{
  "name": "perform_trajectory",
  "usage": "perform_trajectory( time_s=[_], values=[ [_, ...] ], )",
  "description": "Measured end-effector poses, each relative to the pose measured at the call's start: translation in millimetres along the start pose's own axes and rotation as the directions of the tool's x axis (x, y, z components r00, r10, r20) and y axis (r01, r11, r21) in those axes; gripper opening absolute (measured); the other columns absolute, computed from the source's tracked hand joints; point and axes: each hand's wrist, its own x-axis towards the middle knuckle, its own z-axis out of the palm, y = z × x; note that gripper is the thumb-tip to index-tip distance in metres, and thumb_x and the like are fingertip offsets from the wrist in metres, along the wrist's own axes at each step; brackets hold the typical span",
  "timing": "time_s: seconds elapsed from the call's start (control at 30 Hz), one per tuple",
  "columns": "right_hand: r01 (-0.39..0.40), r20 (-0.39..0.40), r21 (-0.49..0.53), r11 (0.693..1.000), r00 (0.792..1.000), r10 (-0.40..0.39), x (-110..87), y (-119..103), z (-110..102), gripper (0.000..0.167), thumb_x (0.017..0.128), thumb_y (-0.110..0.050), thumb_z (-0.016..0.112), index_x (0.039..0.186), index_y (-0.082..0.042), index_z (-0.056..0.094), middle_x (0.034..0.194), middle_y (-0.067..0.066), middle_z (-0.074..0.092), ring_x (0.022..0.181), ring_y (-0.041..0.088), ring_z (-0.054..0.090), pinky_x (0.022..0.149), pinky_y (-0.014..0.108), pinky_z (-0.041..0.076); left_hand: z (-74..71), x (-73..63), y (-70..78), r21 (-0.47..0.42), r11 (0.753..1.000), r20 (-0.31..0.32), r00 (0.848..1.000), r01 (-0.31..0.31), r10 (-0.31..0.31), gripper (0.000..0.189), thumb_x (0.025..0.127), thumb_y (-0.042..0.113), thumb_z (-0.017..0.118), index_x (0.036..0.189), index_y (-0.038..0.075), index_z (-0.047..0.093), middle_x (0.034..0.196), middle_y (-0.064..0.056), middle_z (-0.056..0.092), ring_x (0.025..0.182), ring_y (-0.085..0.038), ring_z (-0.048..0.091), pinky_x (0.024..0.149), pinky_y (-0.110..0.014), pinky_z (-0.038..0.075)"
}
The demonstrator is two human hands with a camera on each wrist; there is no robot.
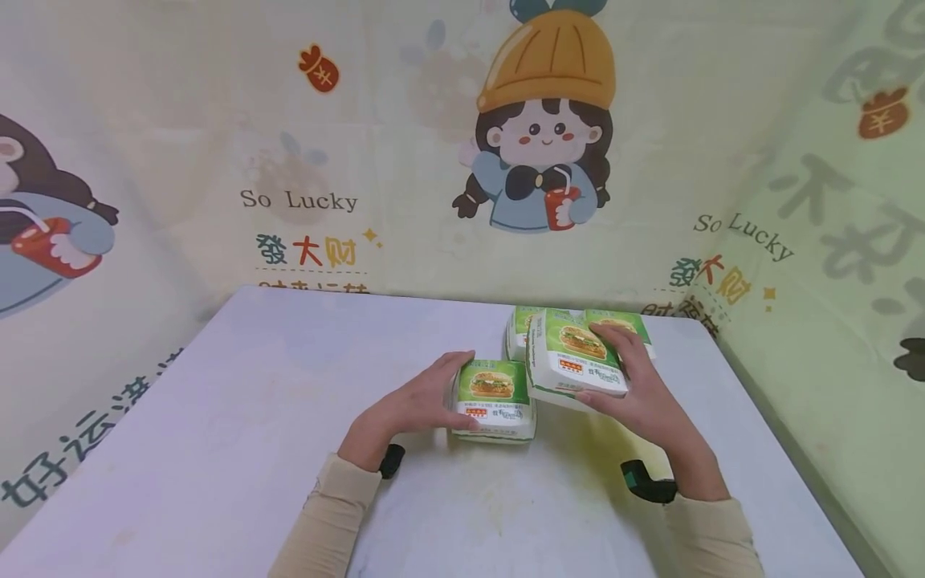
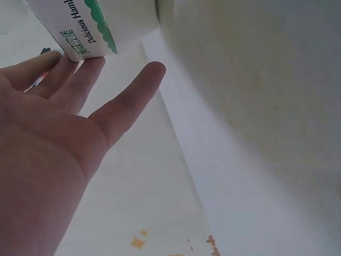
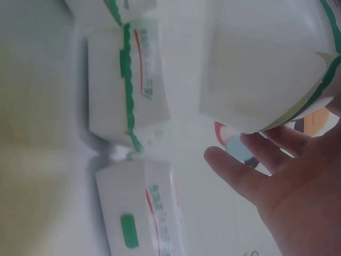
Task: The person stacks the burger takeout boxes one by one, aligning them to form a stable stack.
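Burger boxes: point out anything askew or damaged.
One green-and-white square cardboard burger box looks askew: the right hand holds it tilted above the white tabletop, while matching boxes behind it sit level. No obvious damage shows.

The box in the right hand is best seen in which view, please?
The head view, as the box shows its printed top; right wrist shows mostly plain white surfaces, left wrist nothing clear of it.
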Motion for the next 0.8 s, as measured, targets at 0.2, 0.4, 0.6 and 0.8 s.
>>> perform_trajectory(
  time_s=[0.2,0.4,0.6,0.8],
  values=[
    [-0.006,0.005,-0.026,1.0,1.0,0.007,2.2,-6.7,7.3,0.092,0.078,-0.029,0.084,0.152,-0.036,0.031,0.156,0.005,0.022,0.127,0.026,0.035,0.085,0.022,0.043,0.8,1.1,0.1,-0.02,1.0,-0.008,1.0,-0.021,0.021,0.113,0.07,0.051,0.085,0.158,0.019,0.022,0.16,-0.001,0.027,0.145,-0.019,0.032,0.119,-0.045,0.033],
    [0.013,-0.002,-0.027,1.0,1.0,-0.013,3.8,-8.1,13.7,0.095,0.075,-0.028,0.086,0.152,-0.037,0.031,0.154,0.008,0.025,0.13,0.027,0.033,0.092,0.041,0.039,-0.9,-0.4,-1.1,0.002,0.999,-0.023,0.998,-0.052,0.052,0.114,0.069,0.05,0.087,0.158,0.021,0.022,0.158,-0.001,0.028,0.143,-0.019,0.033,0.117,-0.044,0.035],
    [0.023,0.01,-0.014,1.0,1.0,-0.023,4.3,-12.9,22.8,0.094,0.075,-0.031,0.086,0.151,-0.037,0.032,0.156,0.004,0.027,0.133,0.026,0.033,0.095,0.046,0.039,-1.9,-0.3,-3.8,0.004,0.998,-0.038,0.997,-0.067,0.067,0.114,0.068,0.045,0.088,0.158,0.016,0.024,0.155,-0.003,0.033,0.143,-0.02,0.035,0.118,-0.042,0.034],
    [0.028,0.017,0.01,1.0,0.999,-0.028,4.6,-18.0,32.1,0.094,0.074,-0.033,0.087,0.15,-0.037,0.033,0.157,0.003,0.027,0.137,0.027,0.032,0.1,0.051,0.038,-1.6,-0.5,-2.2,-0.021,0.999,-0.045,0.998,-0.044,0.043,0.114,0.067,0.045,0.089,0.158,0.017,0.025,0.154,-0.001,0.036,0.142,-0.019,0.036,0.118,-0.043,0.034]
  ],
)
